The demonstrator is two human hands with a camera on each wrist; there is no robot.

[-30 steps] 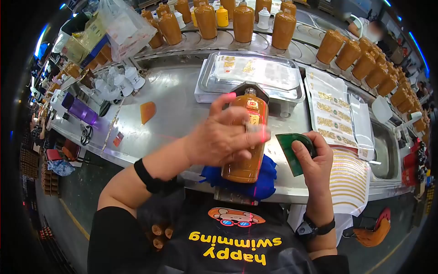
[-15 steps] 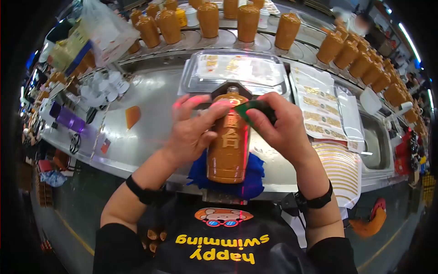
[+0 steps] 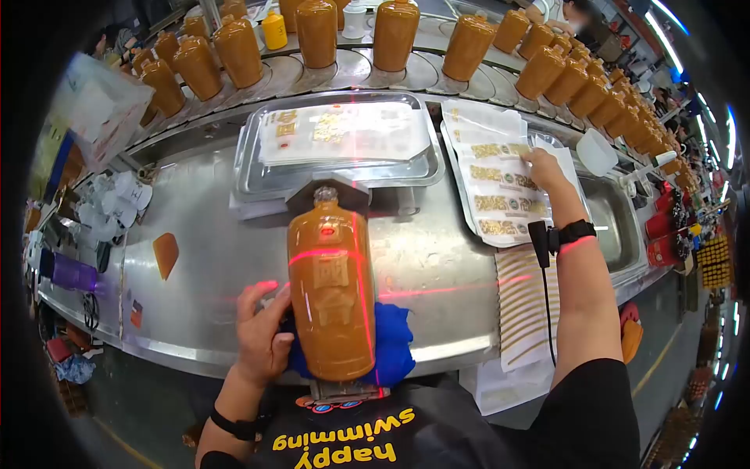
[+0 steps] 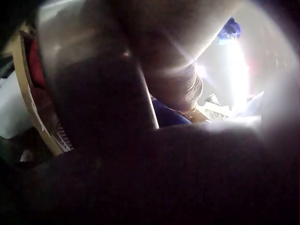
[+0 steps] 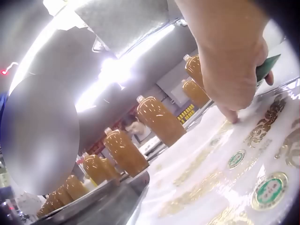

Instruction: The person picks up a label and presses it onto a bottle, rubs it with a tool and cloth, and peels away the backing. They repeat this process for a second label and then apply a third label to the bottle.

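A glossy brown bottle [image 3: 332,305] lies with its base toward the person, on a blue cloth [image 3: 394,344], its neck at a dark notched rest [image 3: 301,195]. My left hand [image 3: 262,332] is at the bottle's left side, fingers loosely bent and fingertips right at its edge. Over on the right, my right hand [image 3: 549,173] reaches onto white sheets [image 3: 492,191] with gold lettering and round green emblems. In the right wrist view a fingertip presses the sheet, while a green scraper [image 5: 268,66] sticks out from the same hand's grip. The left wrist view is mostly dark.
Behind the bottle stands a metal tray [image 3: 244,168] with more sheets. Brown bottles [image 3: 397,35] line a curved conveyor [image 3: 351,76] at the back. A sink [image 3: 613,234] is at the right; a purple bottle [image 3: 74,272] and an orange piece [image 3: 165,255] lie at the left.
My right hand has moved from the bottle's top to the sheets at the right, keeping the green scraper. My left hand has drawn back to the bottle's left side. The head view has shifted.
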